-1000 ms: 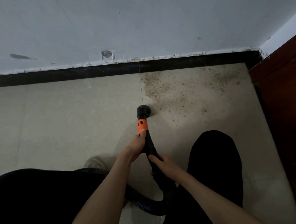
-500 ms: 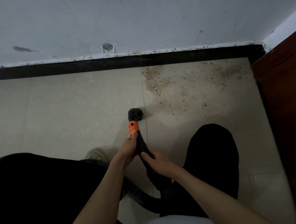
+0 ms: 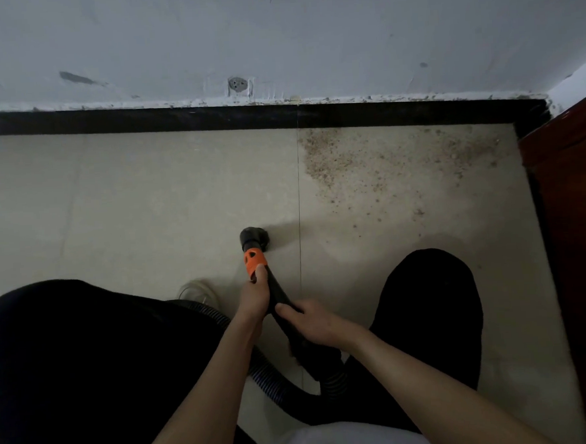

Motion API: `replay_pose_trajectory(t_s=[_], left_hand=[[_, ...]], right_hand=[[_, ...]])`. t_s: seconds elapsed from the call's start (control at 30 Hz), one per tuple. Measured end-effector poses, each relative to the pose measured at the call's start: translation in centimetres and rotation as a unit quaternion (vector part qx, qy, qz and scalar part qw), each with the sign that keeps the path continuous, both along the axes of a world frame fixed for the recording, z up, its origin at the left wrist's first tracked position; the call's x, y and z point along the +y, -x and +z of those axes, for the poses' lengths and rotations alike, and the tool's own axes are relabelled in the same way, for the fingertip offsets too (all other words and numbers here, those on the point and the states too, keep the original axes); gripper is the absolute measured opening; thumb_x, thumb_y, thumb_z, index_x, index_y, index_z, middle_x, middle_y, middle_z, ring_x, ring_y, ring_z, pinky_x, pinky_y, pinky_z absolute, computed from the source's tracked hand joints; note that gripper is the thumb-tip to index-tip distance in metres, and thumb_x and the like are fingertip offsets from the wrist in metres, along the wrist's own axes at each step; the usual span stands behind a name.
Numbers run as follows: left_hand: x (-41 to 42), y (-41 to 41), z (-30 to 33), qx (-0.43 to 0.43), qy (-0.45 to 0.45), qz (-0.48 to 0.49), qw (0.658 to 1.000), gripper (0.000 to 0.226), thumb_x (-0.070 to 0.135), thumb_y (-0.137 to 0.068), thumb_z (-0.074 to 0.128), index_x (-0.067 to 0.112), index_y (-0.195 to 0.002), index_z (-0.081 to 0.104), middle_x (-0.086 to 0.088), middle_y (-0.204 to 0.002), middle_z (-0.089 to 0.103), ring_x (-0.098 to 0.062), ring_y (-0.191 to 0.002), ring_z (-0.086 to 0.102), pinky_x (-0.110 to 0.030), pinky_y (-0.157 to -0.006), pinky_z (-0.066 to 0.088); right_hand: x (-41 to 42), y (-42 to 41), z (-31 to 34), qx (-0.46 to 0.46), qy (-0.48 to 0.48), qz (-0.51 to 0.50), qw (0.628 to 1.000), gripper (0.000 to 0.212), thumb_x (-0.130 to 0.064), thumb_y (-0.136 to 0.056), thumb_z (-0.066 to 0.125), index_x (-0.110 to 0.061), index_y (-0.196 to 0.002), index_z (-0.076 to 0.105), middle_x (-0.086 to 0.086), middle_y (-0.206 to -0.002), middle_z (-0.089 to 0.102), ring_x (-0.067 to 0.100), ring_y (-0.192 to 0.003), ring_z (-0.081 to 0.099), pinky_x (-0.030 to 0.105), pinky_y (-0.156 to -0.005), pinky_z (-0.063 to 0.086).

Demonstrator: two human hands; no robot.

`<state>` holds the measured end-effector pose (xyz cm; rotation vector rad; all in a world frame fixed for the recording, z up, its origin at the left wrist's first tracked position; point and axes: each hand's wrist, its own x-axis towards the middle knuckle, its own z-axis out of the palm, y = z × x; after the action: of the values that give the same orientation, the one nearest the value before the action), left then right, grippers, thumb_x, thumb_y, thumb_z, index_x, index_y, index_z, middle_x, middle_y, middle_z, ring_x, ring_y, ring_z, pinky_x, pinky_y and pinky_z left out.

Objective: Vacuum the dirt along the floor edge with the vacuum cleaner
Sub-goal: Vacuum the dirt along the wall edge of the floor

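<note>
Vacuum wand (image 3: 282,301), one smooth black tube, slants over the tiles between two dark-trousered knees. One ribbed hose (image 3: 270,384) curls from its near end. Two hands wrap it: the right hand (image 3: 316,323) lower, the left hand (image 3: 255,294) higher, thumb on one orange collar (image 3: 253,262). Its round black nozzle (image 3: 254,238) rests on the pale glossy floor (image 3: 129,197), left of a tile seam. Farther right, one gritty brown dirt (image 3: 377,161) patch spreads against one black skirting (image 3: 175,119).
</note>
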<state>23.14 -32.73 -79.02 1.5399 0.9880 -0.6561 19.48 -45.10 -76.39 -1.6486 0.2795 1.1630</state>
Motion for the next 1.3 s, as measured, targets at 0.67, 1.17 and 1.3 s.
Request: replay_pose_trajectory(t_s=[0.67, 1.17, 1.3], left_hand=[[-6.6, -2.7, 0.8, 0.009, 0.022, -0.308, 0.951, 0.047, 0.039, -0.099, 0.039, -0.003, -0.116, 0.050, -0.016, -0.100, 0.056, -0.027, -0.088, 0.056, -0.034, -0.077, 0.047], [-6.4, -1.6, -1.3, 0.063, 0.189, -0.451, 0.870, 0.026, 0.033, -0.099, 0.044, 0.010, -0.110, 0.050, -0.009, -0.098, 0.063, -0.024, -0.089, 0.063, -0.036, -0.075, 0.056], [-6.9, -0.1, -0.8, 0.081, 0.183, -0.500, 0.843, 0.028, 0.033, -0.100, 0.044, 0.007, -0.109, 0.050, -0.012, -0.099, 0.061, -0.027, -0.092, 0.061, -0.038, -0.077, 0.054]], right_hand=[[-2.5, 2.5, 0.7, 0.097, -0.013, -0.265, 0.959, 0.033, -0.034, -0.095, 0.042, -0.009, -0.087, 0.061, 0.017, -0.077, 0.068, 0.030, -0.068, 0.067, 0.034, -0.068, 0.053], [1.8, 6.6, -1.4, 0.055, 0.291, -0.381, 0.876, 0.058, -0.062, -0.097, 0.027, -0.019, -0.117, 0.060, 0.008, -0.120, 0.065, 0.028, -0.114, 0.058, 0.030, -0.079, 0.037], [3.0, 8.1, -0.4, 0.080, 0.284, -0.434, 0.851, 0.064, -0.062, -0.097, 0.025, -0.013, -0.113, 0.064, 0.014, -0.110, 0.068, 0.031, -0.107, 0.063, 0.033, -0.084, 0.047]])
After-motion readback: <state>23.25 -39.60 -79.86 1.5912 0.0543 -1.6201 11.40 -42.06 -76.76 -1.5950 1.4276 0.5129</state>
